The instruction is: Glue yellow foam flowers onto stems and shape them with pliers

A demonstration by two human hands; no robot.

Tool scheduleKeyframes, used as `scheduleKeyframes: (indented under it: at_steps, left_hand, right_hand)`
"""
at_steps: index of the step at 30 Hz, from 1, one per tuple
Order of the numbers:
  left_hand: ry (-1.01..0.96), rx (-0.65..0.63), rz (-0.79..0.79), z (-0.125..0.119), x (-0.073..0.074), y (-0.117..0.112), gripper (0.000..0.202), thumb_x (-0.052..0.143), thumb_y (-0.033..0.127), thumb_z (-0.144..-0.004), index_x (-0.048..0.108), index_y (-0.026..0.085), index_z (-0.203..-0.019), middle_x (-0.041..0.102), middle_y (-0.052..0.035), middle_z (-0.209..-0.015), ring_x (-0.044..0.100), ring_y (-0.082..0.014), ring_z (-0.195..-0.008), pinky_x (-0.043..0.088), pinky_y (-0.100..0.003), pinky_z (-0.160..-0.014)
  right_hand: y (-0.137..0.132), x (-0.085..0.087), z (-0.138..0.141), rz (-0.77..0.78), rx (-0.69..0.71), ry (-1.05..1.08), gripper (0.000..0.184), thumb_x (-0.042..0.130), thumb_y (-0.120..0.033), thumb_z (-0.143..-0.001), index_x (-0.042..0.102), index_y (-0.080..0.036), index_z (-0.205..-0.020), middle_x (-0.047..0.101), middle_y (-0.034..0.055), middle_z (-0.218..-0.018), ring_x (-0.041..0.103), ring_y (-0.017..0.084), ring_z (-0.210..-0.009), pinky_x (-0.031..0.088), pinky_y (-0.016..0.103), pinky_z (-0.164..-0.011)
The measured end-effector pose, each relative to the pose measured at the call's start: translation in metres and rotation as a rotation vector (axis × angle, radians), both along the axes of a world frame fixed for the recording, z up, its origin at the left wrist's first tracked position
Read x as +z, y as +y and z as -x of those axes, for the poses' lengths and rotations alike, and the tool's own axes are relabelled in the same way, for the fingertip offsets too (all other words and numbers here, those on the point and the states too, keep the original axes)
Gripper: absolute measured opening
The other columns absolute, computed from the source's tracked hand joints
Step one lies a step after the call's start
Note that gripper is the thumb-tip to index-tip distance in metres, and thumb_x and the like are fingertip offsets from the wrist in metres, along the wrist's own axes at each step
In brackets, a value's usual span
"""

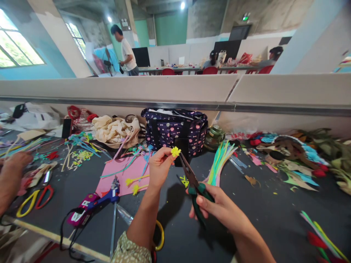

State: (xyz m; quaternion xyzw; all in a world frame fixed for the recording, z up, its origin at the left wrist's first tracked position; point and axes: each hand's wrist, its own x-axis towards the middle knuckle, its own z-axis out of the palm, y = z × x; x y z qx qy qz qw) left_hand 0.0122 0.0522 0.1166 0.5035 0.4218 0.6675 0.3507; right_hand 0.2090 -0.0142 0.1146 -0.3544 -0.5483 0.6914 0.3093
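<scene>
Between the fingertips of my left hand (161,162) is a small yellow pipe-cleaner flower (176,151), raised above the dark table. My right hand (216,204) is wrapped round the green handles of long-nose pliers (192,177). The tips of the pliers meet the flower's right edge; whether they grip it I cannot tell. Below, yellow clippings (184,181) lie on the table. Left of my forearm, two yellow flowers on stems (136,189) rest on a pink sheet (109,171). A bundle of pipe cleaners (221,164) lies beyond my right hand.
A blue glue gun (105,199) and scissors with yellow and red handles (45,191) lie to the left, near another person's hand (16,164). A patterned bag (175,128) and a green jar (214,137) stand at the back. Fabric scraps (296,157) cover the right side.
</scene>
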Motion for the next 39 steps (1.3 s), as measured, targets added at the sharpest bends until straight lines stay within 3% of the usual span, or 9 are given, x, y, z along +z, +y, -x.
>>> scheduleKeyframes:
  at_steps: [5, 21, 28, 39]
  left_hand:
    - [-0.044, -0.02, 0.042, 0.0017, -0.0034, 0.0023, 0.008, 0.073, 0.025, -0.072, 0.07, 0.018, -0.073, 0.064, -0.0006, -0.075, 0.052, -0.0097, -0.06, 0.045, -0.02, -0.052]
    - [-0.021, -0.065, 0.001, 0.0013, -0.0016, -0.0006, 0.006, 0.072, 0.024, -0.073, 0.071, 0.018, -0.072, 0.063, -0.0014, -0.077, 0.053, -0.0104, -0.064, 0.046, -0.02, -0.052]
    - [-0.008, -0.089, -0.052, 0.0027, -0.0054, 0.0009, 0.004, 0.072, 0.019, -0.073, 0.071, 0.02, -0.076, 0.062, 0.0003, -0.078, 0.053, -0.0097, -0.064, 0.046, -0.019, -0.051]
    - [0.09, -0.053, -0.085, 0.0042, -0.0027, -0.0014, 0.003, 0.07, 0.021, -0.077, 0.071, 0.02, -0.079, 0.061, -0.0007, -0.077, 0.053, -0.0108, -0.064, 0.046, -0.02, -0.053]
  right_hand:
    - [0.0019, -0.001, -0.003, 0.049, 0.02, 0.085, 0.054, 0.067, -0.057, -0.08, 0.058, -0.011, -0.108, 0.046, -0.0067, -0.05, 0.07, 0.023, -0.065, 0.05, 0.028, -0.057]
    - [0.0028, -0.0045, 0.001, 0.065, 0.028, 0.091, 0.054, 0.066, -0.057, -0.081, 0.058, -0.01, -0.108, 0.044, -0.0078, -0.05, 0.069, 0.021, -0.062, 0.05, 0.025, -0.055]
    - [0.0016, -0.0057, 0.0007, -0.002, 0.024, 0.018, 0.055, 0.061, -0.059, -0.084, 0.056, -0.01, -0.107, 0.069, 0.0073, -0.062, 0.05, 0.009, -0.047, 0.035, 0.019, -0.047]
    - [0.0006, -0.0006, 0.0014, -0.099, -0.005, -0.071, 0.041, 0.057, -0.056, -0.088, 0.051, -0.016, -0.089, 0.067, 0.0048, -0.061, 0.046, 0.009, -0.049, 0.035, 0.02, -0.048]
